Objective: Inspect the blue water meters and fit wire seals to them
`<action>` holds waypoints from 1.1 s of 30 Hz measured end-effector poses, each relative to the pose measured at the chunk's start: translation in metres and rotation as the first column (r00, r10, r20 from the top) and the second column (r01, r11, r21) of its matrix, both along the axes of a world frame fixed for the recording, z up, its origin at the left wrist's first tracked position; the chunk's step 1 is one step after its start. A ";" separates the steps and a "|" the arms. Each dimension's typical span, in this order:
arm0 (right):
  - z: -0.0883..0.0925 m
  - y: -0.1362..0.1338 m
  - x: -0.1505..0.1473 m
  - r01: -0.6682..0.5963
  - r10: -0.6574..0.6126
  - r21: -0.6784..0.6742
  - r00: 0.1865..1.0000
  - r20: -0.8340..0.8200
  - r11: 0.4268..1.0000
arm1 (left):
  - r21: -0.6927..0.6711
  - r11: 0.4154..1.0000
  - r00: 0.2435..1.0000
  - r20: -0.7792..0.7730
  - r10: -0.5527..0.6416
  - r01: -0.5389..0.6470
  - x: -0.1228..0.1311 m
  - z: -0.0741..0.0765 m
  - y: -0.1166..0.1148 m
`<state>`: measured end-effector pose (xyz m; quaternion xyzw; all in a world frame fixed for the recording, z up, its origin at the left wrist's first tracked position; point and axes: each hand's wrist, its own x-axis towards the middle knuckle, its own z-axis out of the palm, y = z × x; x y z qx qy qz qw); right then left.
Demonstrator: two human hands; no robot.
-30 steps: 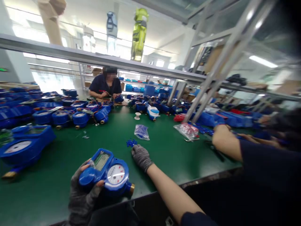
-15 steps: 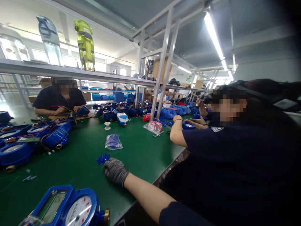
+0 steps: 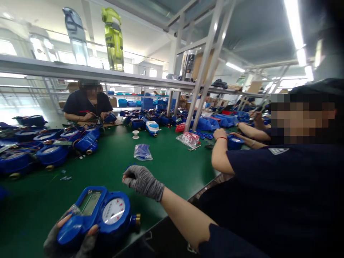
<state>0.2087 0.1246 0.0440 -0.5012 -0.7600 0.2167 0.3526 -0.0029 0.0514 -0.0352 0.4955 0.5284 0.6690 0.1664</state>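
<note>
A blue water meter (image 3: pixel 88 215) with a grey display, a round white dial and a brass end is in the lower left. My left hand (image 3: pixel 53 238), in a grey glove with bare fingertips, grips its near end from both sides. Above the table and beyond the meter is my right hand (image 3: pixel 142 181), also grey-gloved, its fingers curled into a pinch. Whatever they hold, if anything, is too small to make out. Just behind it lie small blue pieces (image 3: pixel 131 165), mostly hidden by the hand. Farther back is a clear bag of blue parts (image 3: pixel 143 152).
Several blue meters with wires (image 3: pixel 52 154) crowd the left side. A white spool (image 3: pixel 135 134), a white-and-blue meter (image 3: pixel 152 128) and a bag of red parts (image 3: pixel 188 139) stand farther back. A co-worker (image 3: pixel 258 172) sits close on the right, another (image 3: pixel 88 102) across the table.
My right hand has lifted off the pile of small blue pieces and drawn back toward the meter. My left hand has come into view, gripping the meter. The camera view has shifted left.
</note>
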 end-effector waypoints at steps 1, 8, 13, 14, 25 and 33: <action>0.007 -0.005 -0.005 -0.030 0.030 0.018 0.999 -0.031 0.999 | 0.035 0.999 0.999 0.010 0.031 -0.032 0.000 -0.001 -0.001; 0.019 -0.013 -0.030 -0.146 0.145 0.031 0.988 0.048 0.989 | 0.100 0.994 0.995 -0.082 0.059 -0.051 -0.005 -0.012 0.001; 0.014 -0.005 -0.037 -0.106 0.094 0.051 0.975 0.203 0.993 | 0.136 0.990 0.994 -0.096 0.044 -0.030 -0.006 -0.012 0.000; 0.015 -0.004 -0.038 -0.111 0.096 0.055 0.968 0.231 0.992 | 0.144 0.989 0.994 -0.104 0.044 -0.029 -0.006 -0.012 0.000; 0.038 -0.021 -0.039 -0.343 0.150 0.150 0.708 0.690 0.927 | 0.153 0.986 0.991 -0.107 0.077 -0.060 -0.006 -0.013 0.001; 0.024 -0.034 -0.031 -0.309 0.138 0.195 0.792 0.595 0.931 | 0.119 0.993 0.993 -0.110 0.033 -0.020 -0.009 -0.008 0.003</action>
